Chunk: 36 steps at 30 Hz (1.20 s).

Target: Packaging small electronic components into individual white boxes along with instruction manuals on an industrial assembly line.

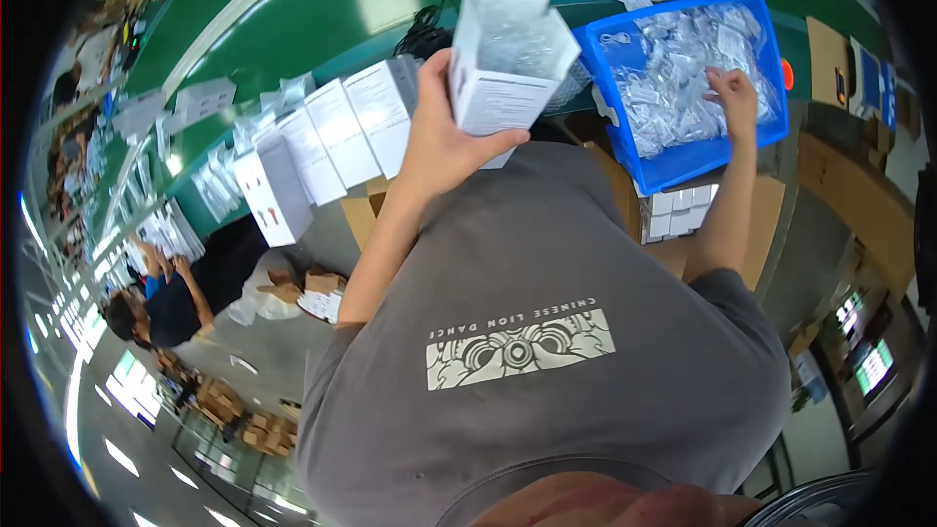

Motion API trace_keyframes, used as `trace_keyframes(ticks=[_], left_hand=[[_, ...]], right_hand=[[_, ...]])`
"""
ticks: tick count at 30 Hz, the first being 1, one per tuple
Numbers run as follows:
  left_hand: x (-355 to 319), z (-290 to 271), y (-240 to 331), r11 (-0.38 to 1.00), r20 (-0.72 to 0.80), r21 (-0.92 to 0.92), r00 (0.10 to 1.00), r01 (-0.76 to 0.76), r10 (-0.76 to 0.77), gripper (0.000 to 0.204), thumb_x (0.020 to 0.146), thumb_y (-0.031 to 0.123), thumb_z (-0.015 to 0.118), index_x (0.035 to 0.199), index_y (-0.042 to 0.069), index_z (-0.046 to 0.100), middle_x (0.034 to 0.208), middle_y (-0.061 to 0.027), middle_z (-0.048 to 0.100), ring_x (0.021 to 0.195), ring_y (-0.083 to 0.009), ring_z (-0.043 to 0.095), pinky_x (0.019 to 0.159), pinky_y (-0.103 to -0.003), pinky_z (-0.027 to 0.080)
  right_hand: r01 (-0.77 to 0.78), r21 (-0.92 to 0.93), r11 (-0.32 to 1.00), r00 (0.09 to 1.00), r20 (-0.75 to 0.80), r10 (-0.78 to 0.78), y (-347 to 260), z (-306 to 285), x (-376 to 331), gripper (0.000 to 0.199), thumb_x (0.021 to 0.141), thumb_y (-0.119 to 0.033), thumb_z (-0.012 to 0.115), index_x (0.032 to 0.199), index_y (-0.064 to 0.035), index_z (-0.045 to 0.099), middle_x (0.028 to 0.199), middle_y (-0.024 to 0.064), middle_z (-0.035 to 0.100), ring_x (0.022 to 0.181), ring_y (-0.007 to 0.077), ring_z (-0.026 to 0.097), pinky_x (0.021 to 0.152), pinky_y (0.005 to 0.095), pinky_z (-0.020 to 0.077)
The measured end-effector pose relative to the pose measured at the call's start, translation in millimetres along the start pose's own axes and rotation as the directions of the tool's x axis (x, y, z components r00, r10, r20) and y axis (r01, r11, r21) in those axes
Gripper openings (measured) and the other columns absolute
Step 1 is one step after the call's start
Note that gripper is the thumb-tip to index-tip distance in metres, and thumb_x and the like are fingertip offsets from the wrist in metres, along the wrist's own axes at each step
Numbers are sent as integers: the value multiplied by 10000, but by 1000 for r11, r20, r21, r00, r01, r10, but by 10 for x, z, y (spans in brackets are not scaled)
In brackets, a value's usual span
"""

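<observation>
My left grip clasps the upright open white box; right grip lies loosely open on clear packets in the blue bin, far right.

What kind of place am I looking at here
Most likely a factory packing line. The left hand holds an open white carton, the right hand reaches into a blue bin of clear bagged parts, more white cartons line the long green bench, and another worker sits nearby.

box left of bin, packets inside
</observation>
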<state>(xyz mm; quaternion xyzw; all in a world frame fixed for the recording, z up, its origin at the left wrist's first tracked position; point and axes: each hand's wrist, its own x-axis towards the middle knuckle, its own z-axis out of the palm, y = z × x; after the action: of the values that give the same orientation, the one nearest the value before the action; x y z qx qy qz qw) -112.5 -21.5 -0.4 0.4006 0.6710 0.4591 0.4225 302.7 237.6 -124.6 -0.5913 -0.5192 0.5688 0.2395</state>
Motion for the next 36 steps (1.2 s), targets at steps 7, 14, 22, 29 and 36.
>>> trace_keyframes(ticks=[7,14,22,29,36], left_hand=[[-39,22,53,997,49,73,999,10,-13,1069,619,194,951,1436,-5,291,1327,-191,512,1253,-300,517,1062,-395,422],[-146,1,32,997,-37,76,999,-29,32,1081,611,264,952,1429,8,293,1298,-227,549,1197,-332,580,1011,-391,465],[-250,18,0,991,3,19,991,-131,131,1135,623,283,948,1485,36,252,1325,-253,537,1193,-379,594,1017,-411,470],[-317,63,1,990,6,-99,995,-99,100,1224,641,292,938,1582,137,170,1371,-248,508,1225,-399,576,1020,-427,478],[-380,49,-116,992,-43,-36,992,-118,116,1134,671,295,914,1574,156,242,1389,-206,471,1194,-379,577,980,-408,496]], right_hand=[[619,250,744,664,339,-666,-2149,1431,-933,219,858,34,724,824,-35,519,1049,139,720,873,138,653,761,266,551],[715,235,658,402,632,-663,-2704,1690,-876,201,883,84,661,880,-43,505,1022,134,697,902,142,628,840,282,506],[874,124,470,264,692,-672,-2447,2450,-871,182,838,50,720,854,-21,553,992,73,690,817,136,620,761,270,525],[986,-3,166,126,668,-734,-2412,2537,-937,189,838,-26,759,853,-5,571,924,71,653,751,202,614,711,274,521],[860,159,484,36,929,-370,-2404,2283,-992,257,940,-276,678,922,-20,668,907,115,619,896,277,555,705,413,484]])
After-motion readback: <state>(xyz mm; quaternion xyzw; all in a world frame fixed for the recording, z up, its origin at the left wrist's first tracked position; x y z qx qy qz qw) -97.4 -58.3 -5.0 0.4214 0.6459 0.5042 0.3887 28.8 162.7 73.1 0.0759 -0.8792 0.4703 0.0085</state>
